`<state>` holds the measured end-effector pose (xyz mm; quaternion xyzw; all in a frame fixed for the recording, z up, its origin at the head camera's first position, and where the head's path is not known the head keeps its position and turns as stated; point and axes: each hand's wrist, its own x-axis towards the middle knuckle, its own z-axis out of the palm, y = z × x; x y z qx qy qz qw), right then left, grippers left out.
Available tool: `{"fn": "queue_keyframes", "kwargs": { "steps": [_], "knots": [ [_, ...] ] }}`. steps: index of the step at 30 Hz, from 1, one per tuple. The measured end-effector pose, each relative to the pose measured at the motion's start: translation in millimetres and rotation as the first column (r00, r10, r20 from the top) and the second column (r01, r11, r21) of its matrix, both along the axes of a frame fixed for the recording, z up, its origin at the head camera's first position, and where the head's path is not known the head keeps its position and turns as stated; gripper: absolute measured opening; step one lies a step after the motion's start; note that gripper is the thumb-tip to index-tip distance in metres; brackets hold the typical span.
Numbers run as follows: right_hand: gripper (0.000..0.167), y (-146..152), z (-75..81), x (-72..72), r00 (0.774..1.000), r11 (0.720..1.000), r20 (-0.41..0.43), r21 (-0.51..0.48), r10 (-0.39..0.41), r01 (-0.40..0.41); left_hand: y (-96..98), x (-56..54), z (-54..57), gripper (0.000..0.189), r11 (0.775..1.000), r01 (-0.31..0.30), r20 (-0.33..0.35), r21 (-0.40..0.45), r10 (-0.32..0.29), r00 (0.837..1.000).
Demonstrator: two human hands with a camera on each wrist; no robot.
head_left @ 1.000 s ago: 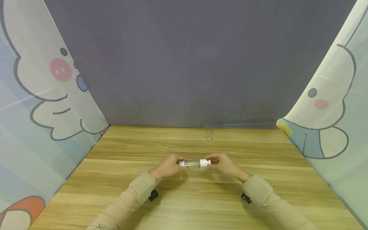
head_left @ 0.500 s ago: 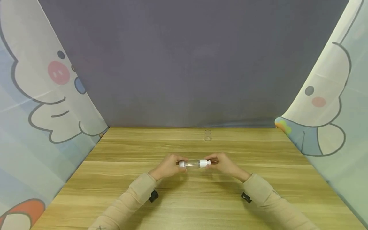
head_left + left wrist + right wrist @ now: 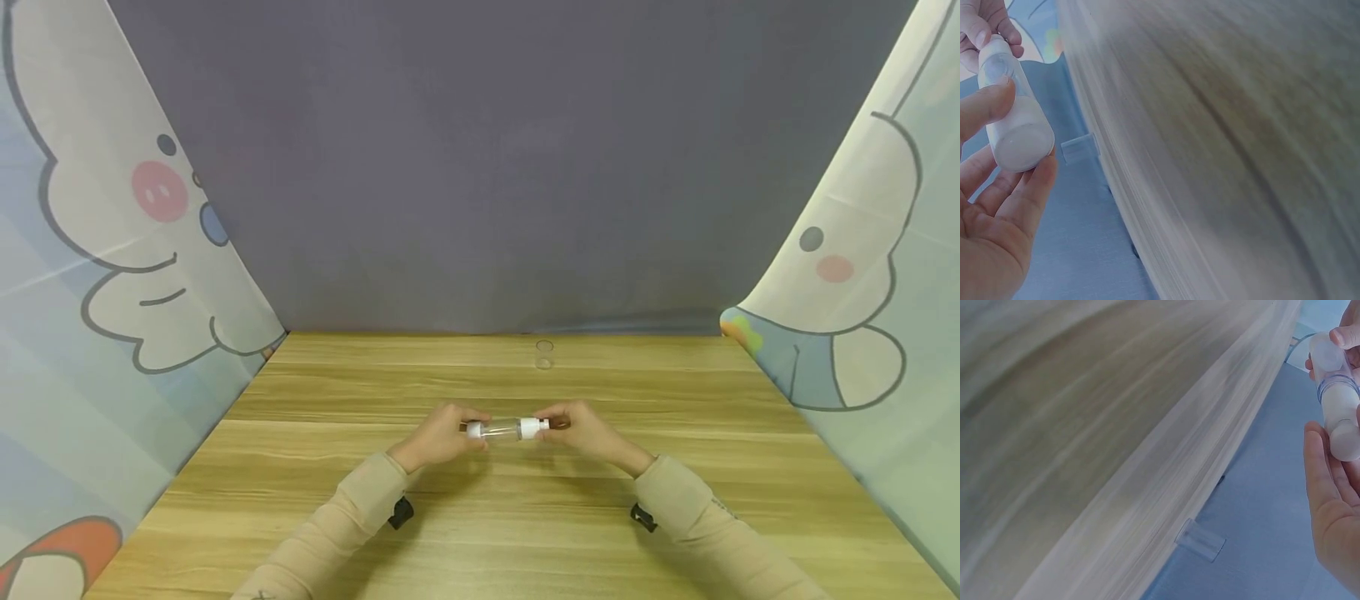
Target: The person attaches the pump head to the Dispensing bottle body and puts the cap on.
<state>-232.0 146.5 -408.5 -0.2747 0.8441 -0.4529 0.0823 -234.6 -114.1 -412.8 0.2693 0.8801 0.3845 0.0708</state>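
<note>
From my station I saw a clear bottle (image 3: 500,429) with white ends, a colourless cylinder (image 3: 543,364), beige sleeves (image 3: 337,525) and a yellow-brown tabletop (image 3: 525,542) streaked with darker wood grain. The backdrop (image 3: 480,167) was purplish grey; pale blue side curtains (image 3: 45,333) bore white, grey-outlined cartoon figures (image 3: 97,204) with pink patches.

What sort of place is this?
Probably a screened-off booth for tabletop work, perhaps a recording setup: a wood-grain table with a plain grey backdrop behind it and cartoon-print sheets along both sides.
</note>
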Motion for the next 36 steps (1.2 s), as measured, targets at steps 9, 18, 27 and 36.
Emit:
{"fn": "queue_keyframes", "kwargs": {
  "steps": [9,18,27,36],
  "knots": [
    [0.039,0.4,1.1,-0.8,1.0,1.0,0.018,0.018,-0.007,0.006,0.0,-0.2,1.9,0.044,1.0,0.003,0.02,-0.006,-0.002,1.0],
    [0.04,2.9,1.9,0.7,0.999,0.999,0.035,0.034,-0.019,0.018,2.4,0.2,2.7,0.042,1.0,0.004,-0.007,-0.027,-0.004,1.0],
    [0.039,1.1,4.1,2.7,0.999,0.999,0.035,0.035,-0.013,0.012,1.3,0.5,-0.1,0.042,1.0,-0.006,0.013,-0.019,0.006,1.0],
    [0.041,-0.4,4.0,2.5,0.999,0.999,0.042,0.037,-0.016,0.015,-0.7,1.2,-1.0,0.043,1.0,-0.006,0.014,-0.016,0.007,1.0]
  ]
}}
